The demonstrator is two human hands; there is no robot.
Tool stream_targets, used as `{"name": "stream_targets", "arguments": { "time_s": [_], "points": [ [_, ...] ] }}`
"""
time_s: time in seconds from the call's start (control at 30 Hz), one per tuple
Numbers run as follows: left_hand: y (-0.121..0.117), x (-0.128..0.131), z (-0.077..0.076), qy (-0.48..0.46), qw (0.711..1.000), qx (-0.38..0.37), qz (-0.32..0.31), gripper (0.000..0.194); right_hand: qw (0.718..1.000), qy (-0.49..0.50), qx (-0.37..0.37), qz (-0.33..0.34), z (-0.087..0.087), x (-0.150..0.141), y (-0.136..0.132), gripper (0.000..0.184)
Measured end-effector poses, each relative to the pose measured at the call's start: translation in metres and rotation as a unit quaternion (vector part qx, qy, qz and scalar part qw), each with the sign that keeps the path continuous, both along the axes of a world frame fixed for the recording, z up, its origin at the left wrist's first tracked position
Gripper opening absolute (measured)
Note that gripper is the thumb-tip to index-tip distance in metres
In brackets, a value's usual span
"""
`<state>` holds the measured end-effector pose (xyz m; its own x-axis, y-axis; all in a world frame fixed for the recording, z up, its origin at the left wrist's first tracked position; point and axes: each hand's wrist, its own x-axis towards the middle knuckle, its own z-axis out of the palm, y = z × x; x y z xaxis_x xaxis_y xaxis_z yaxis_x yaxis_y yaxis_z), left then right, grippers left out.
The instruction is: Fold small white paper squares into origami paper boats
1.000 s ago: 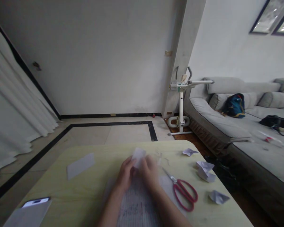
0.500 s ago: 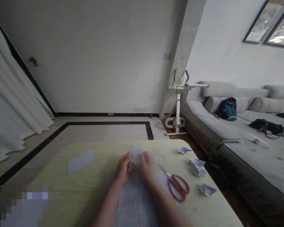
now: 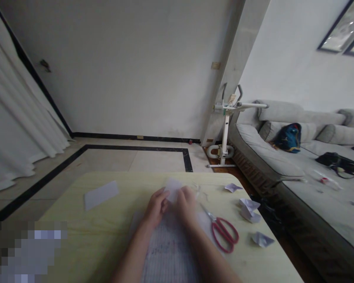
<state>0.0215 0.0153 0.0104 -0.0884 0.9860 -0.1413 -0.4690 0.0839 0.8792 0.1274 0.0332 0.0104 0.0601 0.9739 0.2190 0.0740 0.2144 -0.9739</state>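
Both hands meet over the middle of a pale wooden table (image 3: 106, 236). My left hand (image 3: 155, 207) and my right hand (image 3: 186, 204) are closed, pinching a small piece of white paper (image 3: 172, 187) between them, held just above the table. A larger printed sheet (image 3: 168, 251) lies under my forearms. Red-handled scissors (image 3: 222, 232) lie shut on the table just right of my right hand.
A loose white paper strip (image 3: 100, 194) lies at the left. Three small folded paper shapes (image 3: 249, 208) sit near the table's right edge. A grey sofa (image 3: 283, 161) with bags stands to the right, an exercise bike (image 3: 224, 129) beyond the table.
The hands stay together on the small paper with little movement. The view has shifted slightly as my head moved.
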Motion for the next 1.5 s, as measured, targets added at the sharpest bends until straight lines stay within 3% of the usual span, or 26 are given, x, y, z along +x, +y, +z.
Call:
{"name": "stream_targets", "arguments": {
  "time_s": [0.63,0.93,1.5],
  "points": [
    [-0.001,0.001,0.004,-0.003,0.999,-0.033,-0.018,0.029,1.0,-0.001,0.0,-0.023,0.002,0.0,0.001,0.022],
    [-0.005,0.004,0.018,0.023,0.998,-0.05,0.001,0.026,1.0,-0.014,-0.001,-0.027,0.0,0.001,0.002,0.021],
    [-0.009,0.005,0.025,0.053,0.997,-0.052,-0.011,0.018,0.999,-0.006,0.009,-0.042,-0.007,0.004,0.003,0.019]
  ]
}}
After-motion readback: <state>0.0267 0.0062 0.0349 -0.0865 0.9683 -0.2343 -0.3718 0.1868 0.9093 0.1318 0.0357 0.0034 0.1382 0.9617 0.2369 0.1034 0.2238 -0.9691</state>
